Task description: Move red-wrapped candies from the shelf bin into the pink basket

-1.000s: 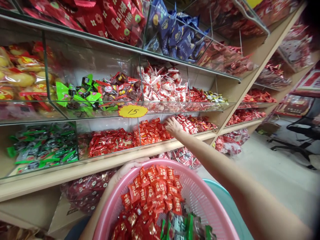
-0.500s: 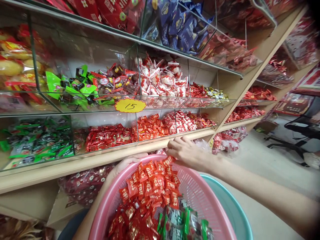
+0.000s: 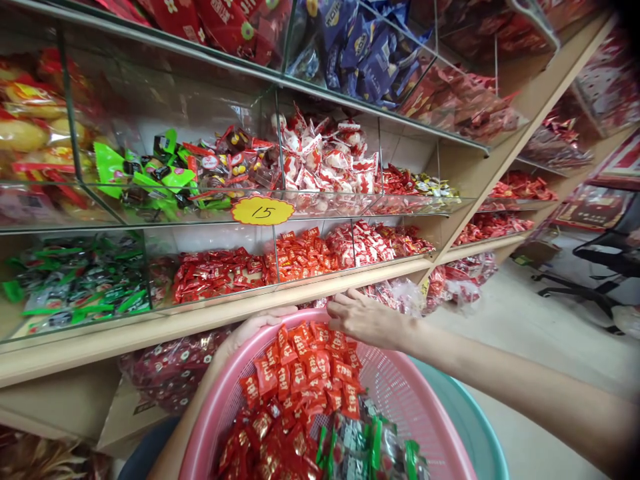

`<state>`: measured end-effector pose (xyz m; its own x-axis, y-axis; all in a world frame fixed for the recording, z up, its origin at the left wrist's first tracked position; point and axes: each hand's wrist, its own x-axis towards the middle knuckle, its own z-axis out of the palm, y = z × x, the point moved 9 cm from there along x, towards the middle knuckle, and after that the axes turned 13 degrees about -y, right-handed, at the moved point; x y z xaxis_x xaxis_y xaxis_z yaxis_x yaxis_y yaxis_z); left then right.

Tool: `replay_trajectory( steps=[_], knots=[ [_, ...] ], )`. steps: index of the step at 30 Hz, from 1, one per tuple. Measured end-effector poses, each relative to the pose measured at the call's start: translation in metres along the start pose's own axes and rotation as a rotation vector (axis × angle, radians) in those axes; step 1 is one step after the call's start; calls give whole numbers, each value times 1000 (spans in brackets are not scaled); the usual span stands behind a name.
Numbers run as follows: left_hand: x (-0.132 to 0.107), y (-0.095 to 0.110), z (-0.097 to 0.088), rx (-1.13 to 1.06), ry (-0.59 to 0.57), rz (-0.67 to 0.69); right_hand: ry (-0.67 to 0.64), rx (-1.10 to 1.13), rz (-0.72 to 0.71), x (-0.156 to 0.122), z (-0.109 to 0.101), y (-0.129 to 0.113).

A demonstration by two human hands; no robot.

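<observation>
Glass-fronted shelving with a pale wooden edge (image 3: 175, 325) fills the background, its bins heaped with wrapped sweets; a yellow card marked 15 (image 3: 263, 211) hangs near the middle, and a wheeled chair (image 3: 595, 287) stands on the floor at far right. Near the viewer, a pink basket (image 3: 400, 407) sits tilted, with a teal tub (image 3: 483, 413) below and to its right.

At the far side of the basket lie orange-red sweets (image 3: 313, 363), with darker red sweets (image 3: 280, 443) near left and green-ended packets (image 3: 360, 440) near right. Matching orange-red wrappers (image 3: 301, 253) fill a lower bin just beyond.

The left hand (image 3: 255, 327) lies along the basket's far-left rim, apparently steadying it; how tightly it grips cannot be told. The right hand (image 3: 363, 319) is palm down over the far-right rim, fingers loosely bent and apart. No sweet shows in it, though its palm is hidden.

The step in hand seems to be putting sweets into the basket. From here, another reach to the bin calls for lifting the right hand clear of the rim while the left keeps the basket steady.
</observation>
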<state>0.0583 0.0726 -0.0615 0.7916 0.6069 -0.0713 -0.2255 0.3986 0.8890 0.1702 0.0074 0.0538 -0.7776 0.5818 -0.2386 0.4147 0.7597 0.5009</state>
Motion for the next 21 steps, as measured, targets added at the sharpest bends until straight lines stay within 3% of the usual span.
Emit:
replay_trajectory(
  steps=[7, 17, 21],
  knots=[
    [-1, -1, -5, -13, 38, -11, -15, -52, -18, 15, 3, 0],
    [-1, 5, -6, 53, 61, 25, 38, -75, -21, 14, 9, -2],
    [-2, -1, -1, -37, 35, -42, 56, -48, -2, 15, 9, -1]
  ],
)
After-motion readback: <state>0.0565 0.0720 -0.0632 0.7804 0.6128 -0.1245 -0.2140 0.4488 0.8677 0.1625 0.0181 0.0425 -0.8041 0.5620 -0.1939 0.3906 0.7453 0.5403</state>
